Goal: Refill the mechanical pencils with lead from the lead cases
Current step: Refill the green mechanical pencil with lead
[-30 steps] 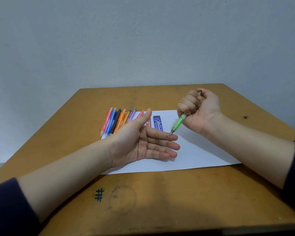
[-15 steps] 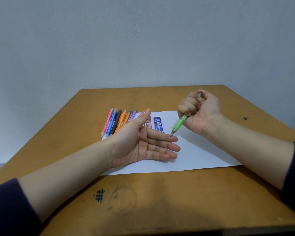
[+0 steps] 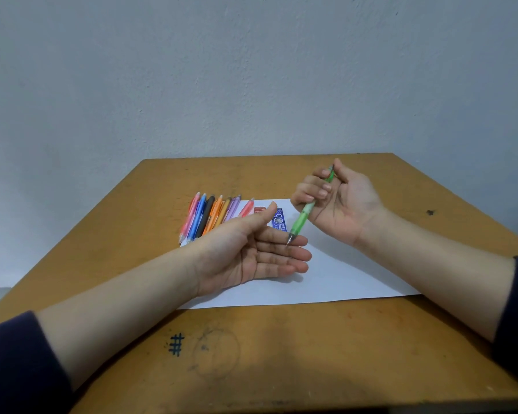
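Over the sheet of paper (image 3: 356, 279) on the tabletop (image 3: 281, 354), the head view showed the right hand (image 3: 341, 201) rolled open from the tight fist of a second earlier. Its palm now faced the camera, and its fingers (image 3: 311, 189) and thumb were clamped only lightly on the upper half of the green pencil (image 3: 304, 215). The left hand (image 3: 251, 255) had kept its place, palm up, fingers straight and together, holding nothing. The pencil's long axis ran from low and left to high and right. Its metal tip pointed down at the left index finger, either touching it or just above it, and its cap end rose past the right thumb. No lead showed at the tip, so the thumb pressing probably was over and this pencil likely needed opening and filling. Behind the hands lay the blue lead case (image 3: 278, 221), the red lead case (image 3: 260, 209) and the row of pencils (image 3: 213, 216), untouched.
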